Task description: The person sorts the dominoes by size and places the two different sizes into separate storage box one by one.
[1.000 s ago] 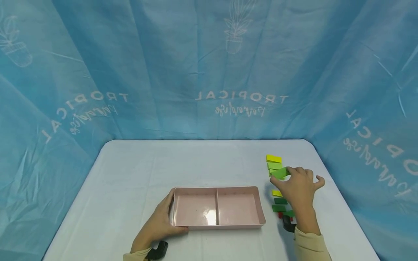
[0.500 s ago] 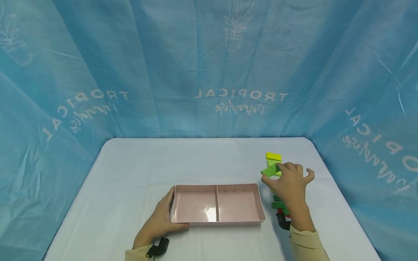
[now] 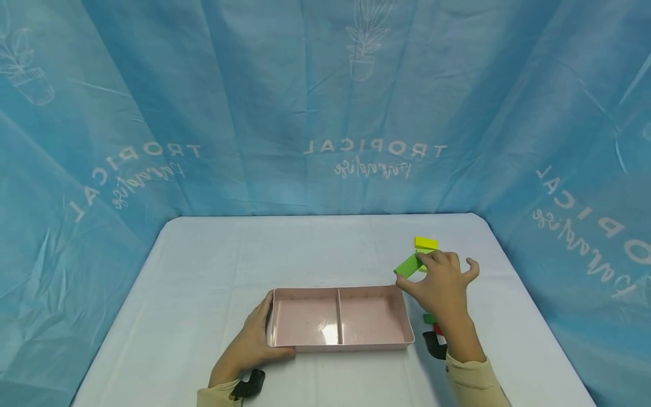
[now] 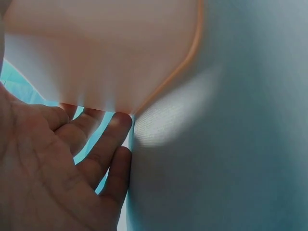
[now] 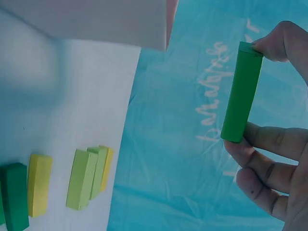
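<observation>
1. Green block [image 3: 408, 265]: pinched end to end by the right hand [image 3: 441, 282], thumb at one short end and a fingertip [image 5: 269, 45] at the other. It is clear of the table [image 3: 325, 249], in the air just beyond the tray's far right corner.
2. Long axis: in the head view the block runs up-right to down-left, its free end pointing toward the tray [image 3: 339, 345]. The hand sits on the block's right and near side.
3. Bearing to tray: the tray lies down and left of the block. The right compartment [image 3: 373, 319] is the nearer of the two; the left one lies past the divider.
4. Right hand state: thumb and forefinger closed on the block; the other fingers are spread loose and hold nothing.
5. Left hand [image 3: 252, 342]: rests against the tray's left end with fingers straight and flat along the wall; the left wrist view shows fingers [image 4: 108, 144] touching the tray corner, with nothing gripped.
6. Nearer hand: the right hand has the block; the left is well apart from it, across the tray.
7. Remaining blocks [image 5: 86, 178]: yellow and green pieces lie in a row on the table right of the tray, partly hidden behind the right hand in the head view.
</observation>
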Demonstrator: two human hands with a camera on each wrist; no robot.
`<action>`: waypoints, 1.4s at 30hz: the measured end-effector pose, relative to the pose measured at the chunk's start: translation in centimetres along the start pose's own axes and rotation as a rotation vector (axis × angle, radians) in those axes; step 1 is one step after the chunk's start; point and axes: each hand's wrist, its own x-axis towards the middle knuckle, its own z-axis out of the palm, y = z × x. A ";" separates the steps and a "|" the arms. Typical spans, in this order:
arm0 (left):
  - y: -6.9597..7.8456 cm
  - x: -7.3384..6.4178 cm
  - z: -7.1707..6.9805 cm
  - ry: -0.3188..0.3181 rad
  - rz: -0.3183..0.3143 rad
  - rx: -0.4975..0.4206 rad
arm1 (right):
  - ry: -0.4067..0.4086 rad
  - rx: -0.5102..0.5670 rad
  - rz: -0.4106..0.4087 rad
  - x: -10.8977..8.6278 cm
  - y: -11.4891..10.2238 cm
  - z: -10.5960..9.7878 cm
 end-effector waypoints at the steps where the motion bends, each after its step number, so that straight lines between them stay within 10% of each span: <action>1: 0.0 0.0 0.0 -0.003 0.001 -0.006 | 0.003 0.002 -0.013 -0.1 -0.1 0.0; 42: 0.0 0.0 -0.2 -0.025 -0.019 -0.005 | -0.050 0.125 -0.355 -3.3 -8.5 3.6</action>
